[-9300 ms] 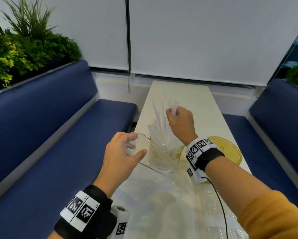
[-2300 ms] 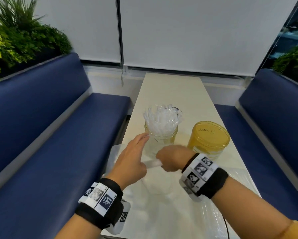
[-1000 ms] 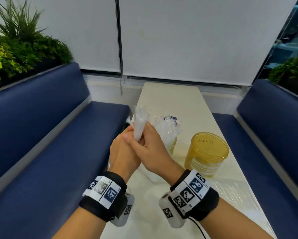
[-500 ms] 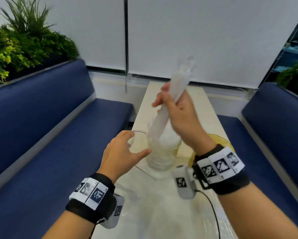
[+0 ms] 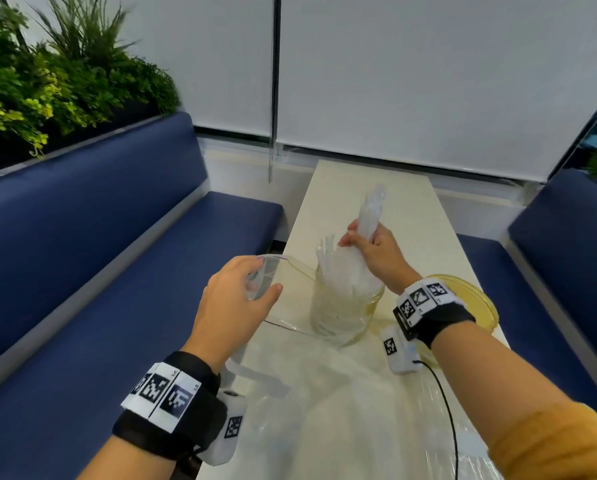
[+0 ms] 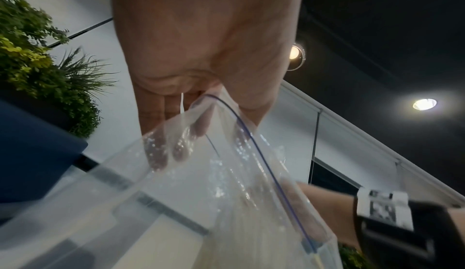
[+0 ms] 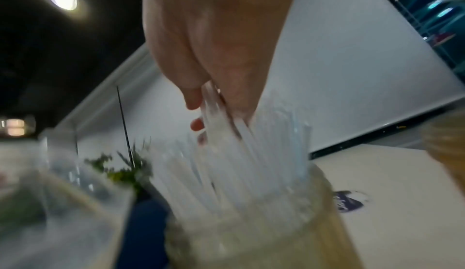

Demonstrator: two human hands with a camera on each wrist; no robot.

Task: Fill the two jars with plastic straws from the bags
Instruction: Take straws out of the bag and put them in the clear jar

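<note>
A clear glass jar (image 5: 342, 313) stands mid-table, packed with white plastic straws (image 5: 345, 271). My right hand (image 5: 369, 247) grips a bundle of straws (image 5: 371, 216) whose lower ends are in the jar's mouth; the right wrist view shows the fingers (image 7: 196, 96) curled round the straws (image 7: 239, 154) above the jar (image 7: 251, 233). My left hand (image 5: 241, 292) pinches the open rim of a clear zip bag (image 5: 283, 296) just left of the jar; in the left wrist view the bag (image 6: 201, 193) hangs from that hand (image 6: 201, 74). An amber second jar (image 5: 477, 306) stands to the right, partly hidden by my right wrist.
The narrow cream table (image 5: 369, 188) runs away from me between two blue benches (image 5: 82, 271). Clear plastic film (image 5: 324, 410) covers the near end of the table. Green plants (image 5: 48, 81) fill a planter behind the left bench. White blinds (image 5: 428, 81) close the far wall.
My right hand has come down from high above the jar, and the straw bundle's lower ends now sit in the jar. My left hand keeps its hold on the bag's rim.
</note>
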